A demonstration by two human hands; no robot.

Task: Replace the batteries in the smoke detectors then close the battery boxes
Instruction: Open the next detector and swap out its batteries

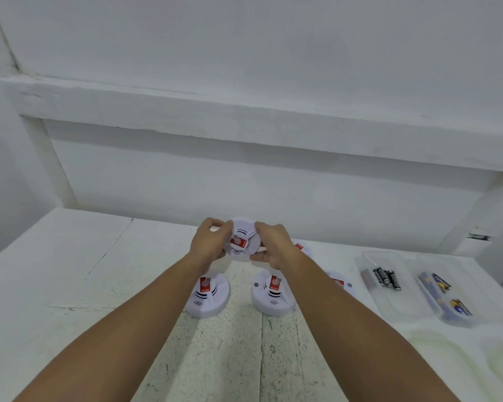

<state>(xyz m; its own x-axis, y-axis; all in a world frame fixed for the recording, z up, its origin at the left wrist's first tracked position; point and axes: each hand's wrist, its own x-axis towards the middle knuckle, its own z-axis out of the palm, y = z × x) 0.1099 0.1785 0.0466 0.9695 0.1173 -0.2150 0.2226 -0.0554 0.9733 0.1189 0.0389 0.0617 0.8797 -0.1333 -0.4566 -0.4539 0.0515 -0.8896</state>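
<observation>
— Two hands on one smoke detector, am I seeing that right?

— Yes. The left hand [212, 242] and the right hand [273, 248] both grip the rim of the raised detector [241, 240], one on each side, up off the worktop [70, 271] and toward its far edge. Its red label faces us.

— And the others?

— Two sit flat on the worktop under the forearms: the left detector [206, 295] and the middle detector [273, 294], side by side, apart from each other. Two more are half hidden behind the right arm; I can only catch the edge of one [341, 282] and a bit of red label on the farther one [299, 247].

— Batteries?

— Over by the right edge, in two clear trays lying just beside each other. The nearer tray [372, 297] holds black batteries [385, 278]; the outer tray [459, 322] holds batteries with yellow and blue wrapping [442, 282].

— Is the held one open?

— Can't tell from here.
</observation>
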